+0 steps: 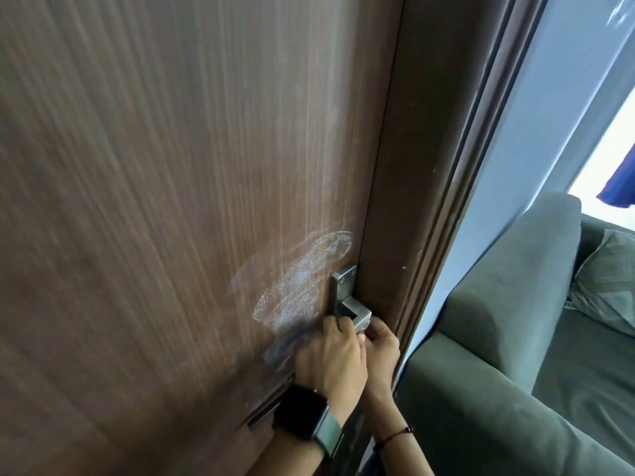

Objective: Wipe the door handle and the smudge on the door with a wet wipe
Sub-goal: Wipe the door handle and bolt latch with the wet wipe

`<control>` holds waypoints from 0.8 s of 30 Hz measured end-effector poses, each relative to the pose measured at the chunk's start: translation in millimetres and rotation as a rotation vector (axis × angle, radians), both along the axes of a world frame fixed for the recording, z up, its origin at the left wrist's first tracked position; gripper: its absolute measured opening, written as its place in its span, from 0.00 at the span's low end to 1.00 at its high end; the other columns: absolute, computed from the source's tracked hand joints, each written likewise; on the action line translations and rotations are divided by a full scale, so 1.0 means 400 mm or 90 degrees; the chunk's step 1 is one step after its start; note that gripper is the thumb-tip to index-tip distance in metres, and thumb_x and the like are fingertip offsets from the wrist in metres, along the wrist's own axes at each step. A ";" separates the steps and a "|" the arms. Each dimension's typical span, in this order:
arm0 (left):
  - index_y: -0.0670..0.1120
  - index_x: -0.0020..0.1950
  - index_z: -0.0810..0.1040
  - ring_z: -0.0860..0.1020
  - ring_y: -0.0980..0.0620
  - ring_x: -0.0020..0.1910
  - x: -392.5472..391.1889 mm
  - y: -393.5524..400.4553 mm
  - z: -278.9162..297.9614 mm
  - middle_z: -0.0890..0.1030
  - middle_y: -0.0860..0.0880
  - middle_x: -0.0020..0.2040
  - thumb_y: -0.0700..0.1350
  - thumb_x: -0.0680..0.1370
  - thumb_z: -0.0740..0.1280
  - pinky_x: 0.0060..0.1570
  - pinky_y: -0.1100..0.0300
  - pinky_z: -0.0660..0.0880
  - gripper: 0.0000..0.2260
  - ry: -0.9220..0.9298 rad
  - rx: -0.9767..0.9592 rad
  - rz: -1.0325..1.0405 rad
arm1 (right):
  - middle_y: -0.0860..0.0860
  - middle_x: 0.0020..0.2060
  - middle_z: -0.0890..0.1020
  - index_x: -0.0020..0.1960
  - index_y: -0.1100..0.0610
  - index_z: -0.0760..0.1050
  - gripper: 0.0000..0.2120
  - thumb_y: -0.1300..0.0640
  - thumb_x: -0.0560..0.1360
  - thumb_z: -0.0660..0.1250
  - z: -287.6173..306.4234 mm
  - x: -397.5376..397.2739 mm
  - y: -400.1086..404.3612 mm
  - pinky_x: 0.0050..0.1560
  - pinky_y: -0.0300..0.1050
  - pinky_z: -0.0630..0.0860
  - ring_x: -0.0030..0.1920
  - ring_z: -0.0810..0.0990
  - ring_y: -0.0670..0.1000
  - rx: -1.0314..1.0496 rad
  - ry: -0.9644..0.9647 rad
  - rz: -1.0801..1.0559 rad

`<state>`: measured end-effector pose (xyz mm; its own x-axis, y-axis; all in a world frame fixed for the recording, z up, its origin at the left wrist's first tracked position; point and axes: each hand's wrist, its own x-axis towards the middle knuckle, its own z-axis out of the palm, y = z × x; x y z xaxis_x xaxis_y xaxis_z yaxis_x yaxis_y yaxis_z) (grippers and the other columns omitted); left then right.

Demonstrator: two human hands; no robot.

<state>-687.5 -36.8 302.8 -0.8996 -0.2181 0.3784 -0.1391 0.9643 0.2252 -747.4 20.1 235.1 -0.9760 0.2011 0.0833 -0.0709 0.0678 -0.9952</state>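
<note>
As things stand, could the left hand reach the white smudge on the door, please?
Probably yes: the left hand lies at the door handle, right below the white smudge, with only bare door between them.

Brown wood-grain door (171, 201), whitish powdery smudge (299, 286), grey metal handle (354, 310), green sofa (515, 321).

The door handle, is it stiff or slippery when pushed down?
The door handle looks like square brushed metal, so probably rigid. Its smooth faces may be slippery if wet. Both the left hand and right hand are at it.
</note>
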 end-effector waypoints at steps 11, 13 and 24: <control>0.44 0.31 0.75 0.74 0.47 0.18 -0.054 0.015 -0.109 0.77 0.47 0.21 0.55 0.80 0.43 0.15 0.64 0.64 0.29 0.171 0.067 0.066 | 0.45 0.35 0.84 0.42 0.47 0.80 0.11 0.64 0.70 0.71 -0.017 0.013 0.017 0.35 0.37 0.78 0.36 0.81 0.43 -0.050 0.058 -0.034; 0.43 0.32 0.76 0.75 0.48 0.19 -0.065 0.017 -0.131 0.77 0.47 0.22 0.56 0.80 0.44 0.16 0.65 0.65 0.29 0.208 0.097 0.052 | 0.44 0.36 0.84 0.42 0.48 0.80 0.12 0.65 0.70 0.71 -0.018 0.009 0.020 0.37 0.35 0.77 0.36 0.82 0.42 -0.055 0.061 -0.025; 0.51 0.39 0.72 0.74 0.53 0.21 -0.079 0.029 -0.175 0.77 0.52 0.24 0.54 0.80 0.49 0.21 0.62 0.67 0.16 0.267 0.159 0.051 | 0.40 0.37 0.84 0.40 0.42 0.79 0.18 0.67 0.68 0.73 -0.033 -0.019 0.024 0.37 0.27 0.74 0.37 0.82 0.39 -0.072 0.103 0.103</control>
